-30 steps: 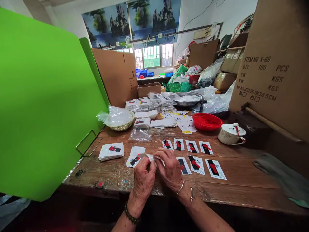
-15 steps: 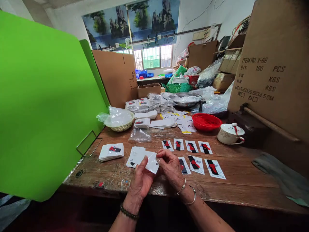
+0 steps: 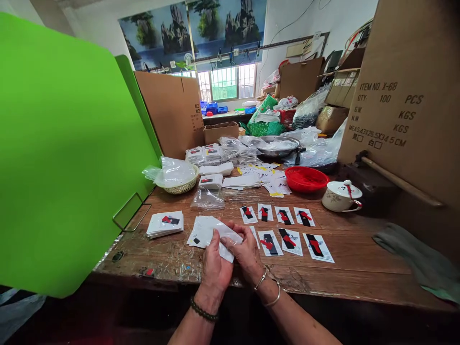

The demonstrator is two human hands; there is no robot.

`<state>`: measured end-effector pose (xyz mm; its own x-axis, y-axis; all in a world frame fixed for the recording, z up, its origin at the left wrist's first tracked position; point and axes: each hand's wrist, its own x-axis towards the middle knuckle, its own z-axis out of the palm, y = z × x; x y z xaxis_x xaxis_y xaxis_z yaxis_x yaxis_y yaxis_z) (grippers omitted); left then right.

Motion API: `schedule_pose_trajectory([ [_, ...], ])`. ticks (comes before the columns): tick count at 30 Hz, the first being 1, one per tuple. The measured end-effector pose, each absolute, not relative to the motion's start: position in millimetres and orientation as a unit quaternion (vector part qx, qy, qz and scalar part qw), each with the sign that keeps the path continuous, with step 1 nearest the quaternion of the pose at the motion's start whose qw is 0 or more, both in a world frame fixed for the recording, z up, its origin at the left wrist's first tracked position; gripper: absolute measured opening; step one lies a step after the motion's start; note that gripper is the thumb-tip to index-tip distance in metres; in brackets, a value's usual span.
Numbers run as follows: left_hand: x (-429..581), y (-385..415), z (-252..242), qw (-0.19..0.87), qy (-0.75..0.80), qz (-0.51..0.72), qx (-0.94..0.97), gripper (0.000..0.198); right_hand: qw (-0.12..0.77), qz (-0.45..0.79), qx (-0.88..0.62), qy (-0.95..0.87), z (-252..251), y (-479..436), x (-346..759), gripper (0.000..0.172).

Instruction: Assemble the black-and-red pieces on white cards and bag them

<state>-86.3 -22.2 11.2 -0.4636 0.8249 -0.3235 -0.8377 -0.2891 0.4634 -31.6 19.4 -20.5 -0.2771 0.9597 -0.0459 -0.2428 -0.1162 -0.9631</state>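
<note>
My left hand (image 3: 217, 263) is closed on a white card (image 3: 224, 253), thumb on top. My right hand (image 3: 247, 254) grips the same card from the right, its fingers partly behind it. I cannot tell whether the card is one layer or several. Just left of my hands, loose white cards (image 3: 199, 225) overlap, one with a small black mark. Farther left rests a stack of cards (image 3: 165, 223) topped by a red and black picture or piece. Right of my hands, two rows of cards (image 3: 318, 247) carry black and red pieces; my right hand partly covers one.
A cream basket (image 3: 179, 184) of clear bags and a wire stand (image 3: 131, 211) stand left. Behind are wrapped card bundles (image 3: 212, 155), a red basket (image 3: 305, 182) and a lidded cup (image 3: 341, 197). A grey cloth (image 3: 413, 258) lies right; a green panel (image 3: 72, 153) borders the left.
My right hand has shifted left and down over the white card, its fingers now wrapping farther around it. My left hand has moved slightly right. The view has shifted a little.
</note>
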Motion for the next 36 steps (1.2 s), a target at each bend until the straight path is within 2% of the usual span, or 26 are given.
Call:
schedule_pose_trajectory([
  [3,-78.7,-26.1,12.1,0.528,0.289,0.798,-0.021,0.021,0.543,0.493,-0.404,-0.547,-14.8,19.4,-33.3,0.054],
  [5,-78.4,-29.5,14.3,0.549,0.281,0.787,-0.014,0.017,0.558,0.434,-0.386,-0.593,-12.9,21.8,-32.2,0.046],
  [8,-84.4,-32.2,15.9,0.574,0.276,0.77,0.011,0.019,0.542,0.432,-0.37,-0.618,-18.0,25.7,-31.9,0.03],
  [12,-86.8,-27.3,5.4,0.542,0.317,0.778,-0.017,0.013,0.495,0.497,-0.376,-0.605,-30.4,23.1,-35.5,0.027],
  [16,-85.0,-18.1,-3.3,0.516,0.359,0.777,-0.024,0.006,0.475,0.465,-0.369,-0.65,-31.6,25.0,-27.5,0.02],
  [18,-88.7,-13.1,-0.1,0.515,0.377,0.769,-0.037,0.002,0.427,0.455,-0.329,-0.709,-27.8,40.0,-15.3,0.029],
  [20,-94.5,-7.1,6.2,0.511,0.392,0.764,-0.043,0.007,0.345,0.463,-0.303,-0.758,-21.7,67.0,-0.3,0.043],
  [21,-97.3,-3.4,9.5,0.509,0.402,0.76,-0.04,0.008,0.304,0.451,-0.311,-0.78,-17.9,84.1,6.8,0.043],
  [24,-103.0,12.2,15.8,0.52,0.432,0.736,0.002,0.005,0.211,0.275,-0.403,-0.847,-5.1,139.1,20.0,0.024],
  [26,-104.8,26.1,15.8,0.542,0.436,0.716,0.052,0.011,0.176,0.2,-0.435,-0.86,1.2,170.6,19.6,0.02],
  [32,-111.1,70.7,-0.2,0.559,0.472,0.673,0.112,0.023,0.09,0.163,-0.455,-0.871,-6.4,219.8,-2.6,0.016],
  [36,-115.5,86.5,-12.7,0.568,0.49,0.653,0.107,0.019,0.052,0.159,-0.461,-0.872,-15.8,231.5,-11.9,0.012],
])
